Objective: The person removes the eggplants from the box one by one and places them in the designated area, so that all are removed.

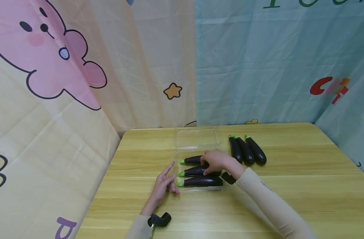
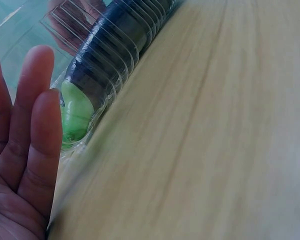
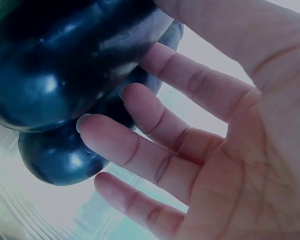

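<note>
Eggplants [image 1: 198,181]: 3 in clear box [image 1: 197,148], 3 loose eggplants [image 1: 246,153] right of it. Right hand [image 1: 217,161] half-curled over boxed ones, can't tell if gripping; left hand [image 1: 164,183] spread, holding nothing, at box's left edge. Sleeve print [image 1: 266,186] unreadable; green letters [image 1: 308,2] above-right of box, cropped. Wood-grain table [image 1: 304,196] under box, printed cloth [image 1: 241,69] behind.

The left arm [image 1: 140,227] enters from below, the left grip [image 1: 163,186] held with fingers [image 1: 168,169] extended and parted; its wrist view shows 3 nearly straight fingers. The right arm [image 1: 270,197] crosses diagonally from the lower right, the right grip [image 1: 216,160] with thumb [image 3: 205,25] and index finger [image 3: 192,79] apart; its wrist view shows 4 slightly bent fingers, gaps between them.
</note>
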Available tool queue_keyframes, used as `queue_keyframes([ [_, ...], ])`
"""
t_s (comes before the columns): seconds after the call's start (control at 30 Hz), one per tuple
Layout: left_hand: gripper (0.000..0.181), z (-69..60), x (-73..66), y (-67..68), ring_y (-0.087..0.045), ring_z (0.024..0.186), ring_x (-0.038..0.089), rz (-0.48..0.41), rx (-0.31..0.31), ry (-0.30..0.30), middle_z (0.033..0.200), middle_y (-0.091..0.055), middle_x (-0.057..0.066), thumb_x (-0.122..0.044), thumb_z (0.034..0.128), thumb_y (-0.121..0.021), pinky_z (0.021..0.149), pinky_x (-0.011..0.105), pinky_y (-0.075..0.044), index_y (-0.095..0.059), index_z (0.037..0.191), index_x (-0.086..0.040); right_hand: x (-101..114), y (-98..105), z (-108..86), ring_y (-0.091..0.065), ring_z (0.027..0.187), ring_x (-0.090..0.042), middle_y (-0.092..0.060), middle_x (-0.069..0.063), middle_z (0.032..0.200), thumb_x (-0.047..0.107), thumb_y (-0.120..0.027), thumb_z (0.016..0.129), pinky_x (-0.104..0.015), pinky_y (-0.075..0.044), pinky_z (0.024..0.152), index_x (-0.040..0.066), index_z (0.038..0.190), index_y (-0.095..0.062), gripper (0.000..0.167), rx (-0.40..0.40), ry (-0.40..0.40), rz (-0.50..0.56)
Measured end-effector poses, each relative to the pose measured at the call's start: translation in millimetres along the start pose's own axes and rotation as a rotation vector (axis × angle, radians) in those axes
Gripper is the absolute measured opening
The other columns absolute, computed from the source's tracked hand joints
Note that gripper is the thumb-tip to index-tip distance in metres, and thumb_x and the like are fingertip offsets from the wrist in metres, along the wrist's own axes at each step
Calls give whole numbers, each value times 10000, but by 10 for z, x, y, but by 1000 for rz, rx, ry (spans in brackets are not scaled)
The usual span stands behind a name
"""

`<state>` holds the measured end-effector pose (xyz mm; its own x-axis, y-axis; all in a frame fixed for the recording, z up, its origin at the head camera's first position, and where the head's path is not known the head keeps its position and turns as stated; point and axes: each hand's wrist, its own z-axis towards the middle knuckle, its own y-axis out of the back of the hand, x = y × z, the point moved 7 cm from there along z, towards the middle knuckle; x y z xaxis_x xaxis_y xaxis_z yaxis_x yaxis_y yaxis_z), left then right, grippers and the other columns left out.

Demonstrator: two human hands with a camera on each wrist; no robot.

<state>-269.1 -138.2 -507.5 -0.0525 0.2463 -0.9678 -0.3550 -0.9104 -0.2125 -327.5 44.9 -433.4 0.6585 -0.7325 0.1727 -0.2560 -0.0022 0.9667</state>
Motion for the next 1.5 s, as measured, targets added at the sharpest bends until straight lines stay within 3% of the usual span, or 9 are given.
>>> queue_keyframes([
  [0.53,617,2,11,6,-633,505,149,-1,-4,7,527,-553,-27,-171,1005,-480,577,342,-576,-155,1512,-37,-54,35,-64,-459,674,-150,-493,8,826,337,-764,803,-333,-427,632,128,947,-647,279,-66,48,117],
  [0.87,633,8,22,14,-633,504,147,-3,-4,5,524,-551,-27,-183,1001,-492,578,353,-578,-150,1512,-32,-64,74,-111,-500,735,-142,-540,16,885,338,-758,812,-344,-458,682,113,985,-651,303,-100,51,187],
  [1.07,625,13,28,15,-632,506,146,3,3,7,528,-550,-29,-184,1005,-484,585,370,-579,-151,1513,-39,-79,102,-146,-585,844,-163,-623,6,951,318,-752,822,-378,-504,774,88,1023,-646,323,-121,41,245],
  [1.3,633,14,27,22,-633,504,151,-5,-1,4,529,-547,-25,-180,999,-494,584,375,-579,-151,1513,-41,-105,160,-200,-518,707,-120,-589,34,855,325,-731,838,-316,-462,657,92,1014,-608,316,-136,18,306],
  [1.5,624,14,32,17,-636,508,156,-12,7,2,530,-551,-21,-173,1003,-485,587,372,-579,-151,1515,-50,-175,211,-270,-583,782,-133,-624,2,933,342,-740,826,-318,-486,679,124,1008,-582,325,-181,-39,319],
])
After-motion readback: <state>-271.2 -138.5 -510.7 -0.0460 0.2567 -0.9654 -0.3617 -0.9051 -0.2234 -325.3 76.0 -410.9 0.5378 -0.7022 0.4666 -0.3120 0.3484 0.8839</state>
